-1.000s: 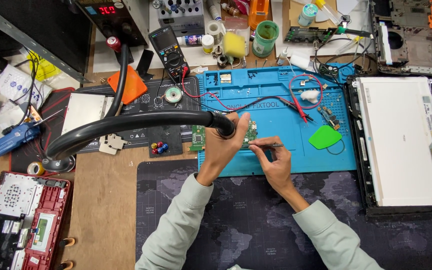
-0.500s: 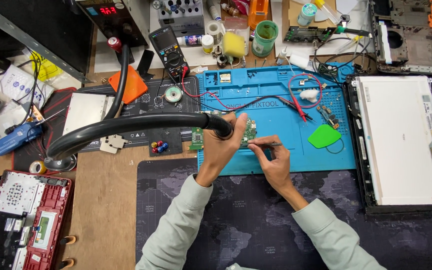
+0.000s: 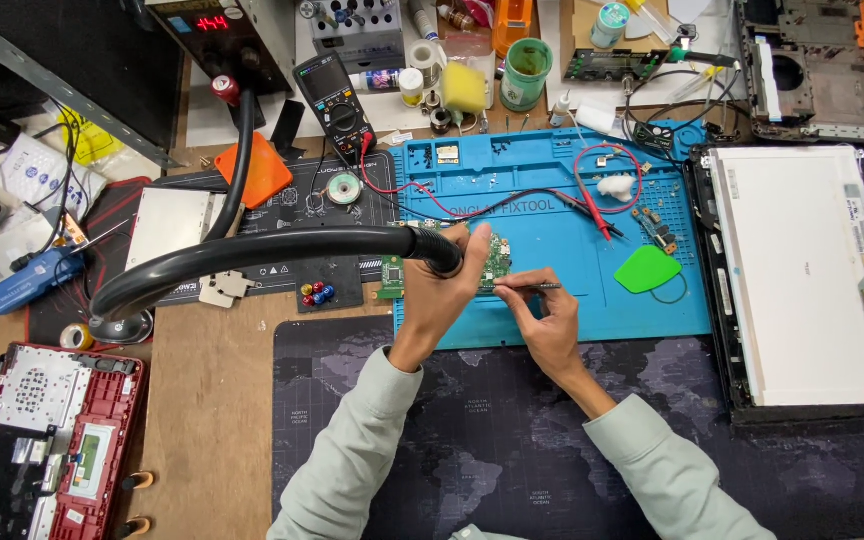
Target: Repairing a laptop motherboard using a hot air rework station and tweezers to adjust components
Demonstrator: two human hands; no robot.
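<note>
A small green circuit board (image 3: 496, 258) lies on the blue repair mat (image 3: 572, 300) in the middle. My left hand (image 3: 449, 275) grips the end of a thick black flexible hose (image 3: 252, 255), with the nozzle right beside the board. Fine metal tweezers (image 3: 524, 287) are pinched in my right hand (image 3: 542, 315), and their tip touches the lower edge of the board. Both forearms in pale green sleeves rest over a dark desk mat (image 3: 512, 440) printed with a world map.
A multimeter (image 3: 335, 98) with red and black probe leads (image 3: 592, 205) sits behind the mat. A laptop screen panel (image 3: 802, 270) lies at right, a red laptop base (image 3: 47, 440) at lower left, a green pick (image 3: 647, 270) on the blue mat, a power supply (image 3: 222, 30) at back.
Both hands stay at the circuit board; the tweezers shift only slightly. The hose has not moved noticeably.
</note>
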